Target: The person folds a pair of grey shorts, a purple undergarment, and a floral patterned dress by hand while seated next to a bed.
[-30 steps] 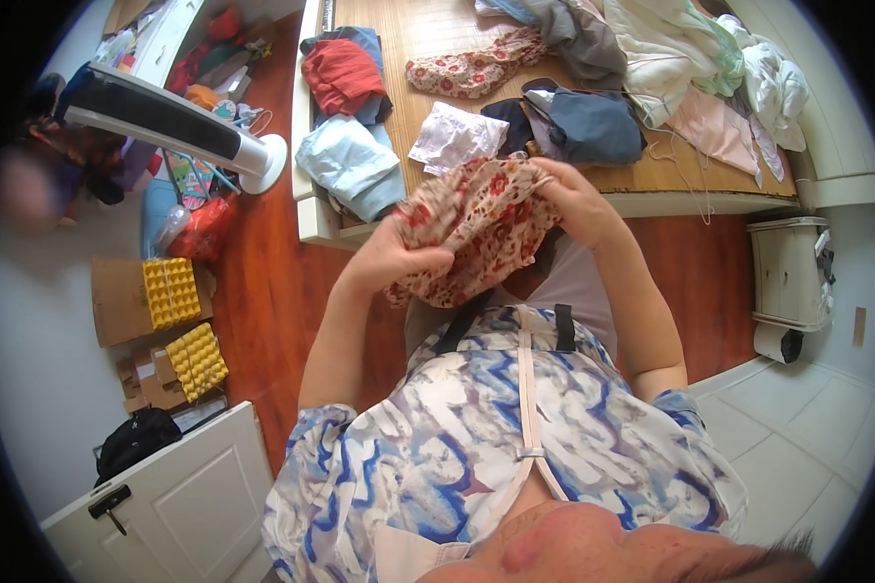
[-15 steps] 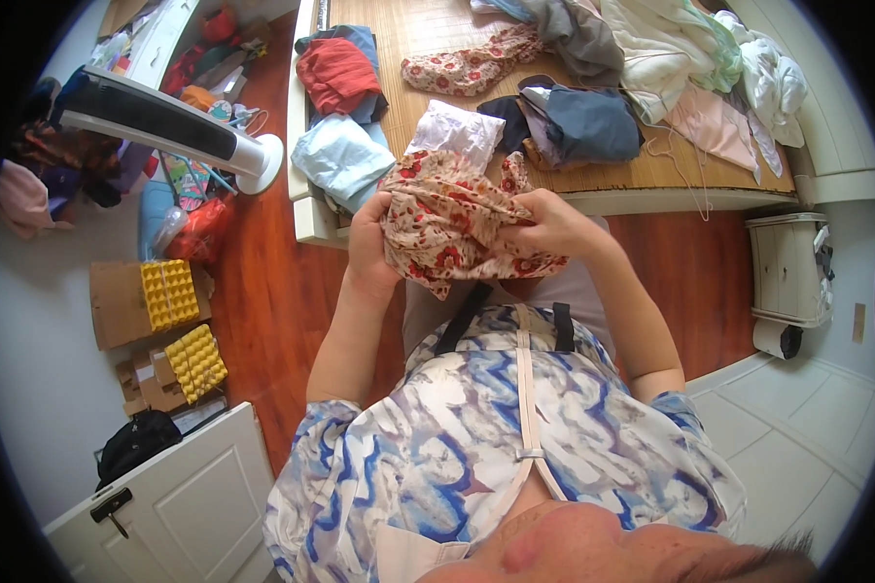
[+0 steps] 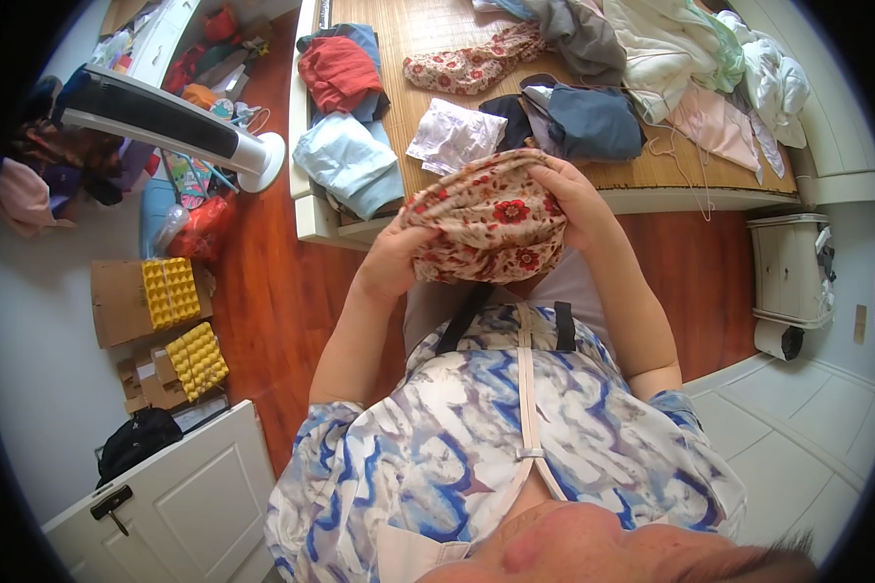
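A cream garment with red flowers hangs between my hands in front of the bed's edge. My left hand grips its left side, thumb over the cloth. At its upper right, my right hand pinches the gathered edge. The cloth bunches along the top, and its exact kind of garment does not show. Just beyond lies a folded white patterned cloth. To the left are a folded light blue garment and a red one. Another cream floral piece lies farther back.
The bed carries a dark blue folded garment, a grey one, a white quilt and a pink cloth. A tower fan leans in at left. Yellow egg-crate foam pieces sit near the white door.
My right hand has risen and turned the floral cloth, gathering its top edge. My left hand has shifted slightly right and down. The white folded cloth now shows more fully.
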A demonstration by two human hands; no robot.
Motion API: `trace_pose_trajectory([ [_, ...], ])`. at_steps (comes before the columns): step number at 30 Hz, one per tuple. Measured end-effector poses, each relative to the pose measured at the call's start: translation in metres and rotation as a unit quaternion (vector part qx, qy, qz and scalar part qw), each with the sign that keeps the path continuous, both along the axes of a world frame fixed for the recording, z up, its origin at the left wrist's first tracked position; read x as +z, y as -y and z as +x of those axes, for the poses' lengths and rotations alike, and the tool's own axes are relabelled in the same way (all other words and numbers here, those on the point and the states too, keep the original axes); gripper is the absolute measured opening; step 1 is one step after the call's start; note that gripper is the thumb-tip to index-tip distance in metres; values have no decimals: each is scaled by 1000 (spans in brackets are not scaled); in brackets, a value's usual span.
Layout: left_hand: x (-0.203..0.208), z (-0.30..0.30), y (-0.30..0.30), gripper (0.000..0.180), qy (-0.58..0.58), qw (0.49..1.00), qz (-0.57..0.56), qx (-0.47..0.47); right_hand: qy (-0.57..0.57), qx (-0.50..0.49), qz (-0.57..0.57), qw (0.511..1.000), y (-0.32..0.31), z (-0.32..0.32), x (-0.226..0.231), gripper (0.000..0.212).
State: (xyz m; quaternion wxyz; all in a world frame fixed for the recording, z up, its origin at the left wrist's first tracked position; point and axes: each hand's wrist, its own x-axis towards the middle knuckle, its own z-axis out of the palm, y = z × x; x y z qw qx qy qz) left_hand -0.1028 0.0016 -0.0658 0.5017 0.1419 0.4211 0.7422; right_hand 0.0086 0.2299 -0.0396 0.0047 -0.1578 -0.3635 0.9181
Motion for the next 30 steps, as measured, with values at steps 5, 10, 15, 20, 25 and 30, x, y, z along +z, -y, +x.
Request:
trace_pose_trajectory([
  [5,7,1,-6,36,248,954,151,74,31,101,9,994,3,3,-34,33],
  [10,-7,-7,-11,35,284,945,139,80,-77,219,410,882,20,6,-22,19],
  [15,2,6,-1,46,235,965,118,11,-15,-27,229,973,19,-1,-16,24],
  [20,0,16,-9,47,-51,998,-24,29,-41,-31,11,999,3,12,-9,28],
  [25,-8,14,-17,33,69,994,-20,88,-8,-42,-19,999,24,10,5,25],
  [30,5,15,-9,47,251,955,159,-7,61,10,2,998,11,1,-20,25],
])
